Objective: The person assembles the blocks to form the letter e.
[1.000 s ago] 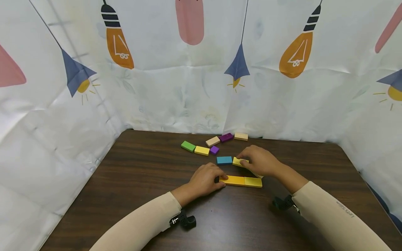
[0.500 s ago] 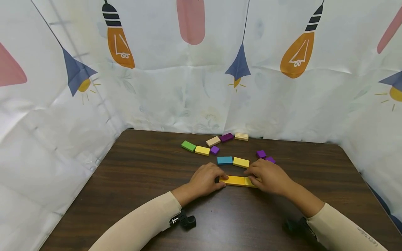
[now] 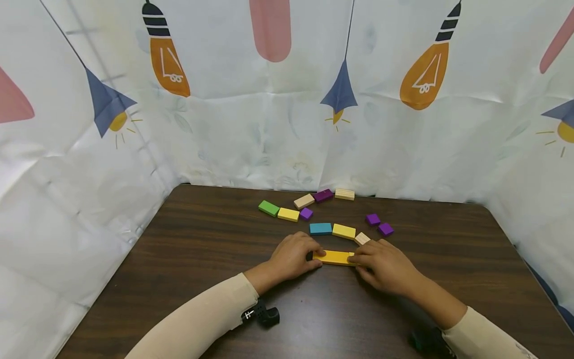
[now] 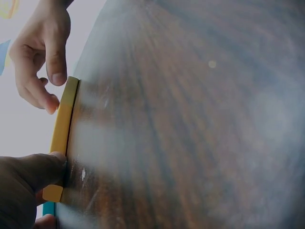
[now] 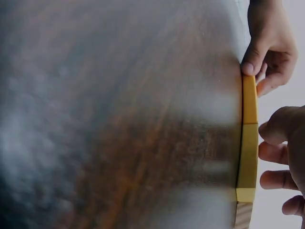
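The left hand (image 3: 293, 257) pinches an orange block (image 3: 334, 257), the right hand (image 3: 387, 269) loosely spread beside a yellow block (image 5: 248, 155).

From the middle of the brown tabletop (image 3: 202, 239), a green block (image 3: 269, 208) lies at eleven o'clock, a dark purple block (image 3: 323, 195) at twelve, a striped wooden block (image 3: 345, 194) at one; a white curtain (image 3: 251, 134) behind bears printed orange bulbs (image 3: 169, 67) at eleven and one

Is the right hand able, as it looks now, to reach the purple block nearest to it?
Probably yes: the purple block lies just beyond the right hand, and no other block stands between them.
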Available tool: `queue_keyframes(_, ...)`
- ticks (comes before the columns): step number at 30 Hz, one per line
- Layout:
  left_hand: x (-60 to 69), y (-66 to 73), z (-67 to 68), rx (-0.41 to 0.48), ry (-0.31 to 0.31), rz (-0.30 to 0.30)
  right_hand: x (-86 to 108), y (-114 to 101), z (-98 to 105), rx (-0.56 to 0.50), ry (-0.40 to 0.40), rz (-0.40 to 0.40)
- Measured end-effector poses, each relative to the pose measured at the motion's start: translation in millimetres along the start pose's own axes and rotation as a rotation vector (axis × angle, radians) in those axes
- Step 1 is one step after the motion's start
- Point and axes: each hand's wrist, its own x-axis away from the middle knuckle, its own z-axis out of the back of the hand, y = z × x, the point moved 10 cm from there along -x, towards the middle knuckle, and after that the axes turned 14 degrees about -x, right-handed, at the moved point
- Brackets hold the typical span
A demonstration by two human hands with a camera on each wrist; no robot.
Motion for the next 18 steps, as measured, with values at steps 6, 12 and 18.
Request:
queue_keyframes(6, -0.1, -0.2, 0.0, 0.0, 0.001, 0.004, -0.3, -4.5, -1.2, 0.039, -0.002, 0.005)
queue_keyframes(12, -0.9, 0.8, 0.6, -0.007, 0.002, -0.005, -2.8, -8.1, -0.6, 0.06, 0.01, 0.002)
queue_keyframes(18, -0.2, 2.9, -1.1, -0.035, -0.004, -0.037, -3.6, -8.5, -2.3, 0.064, 0.013, -0.001)
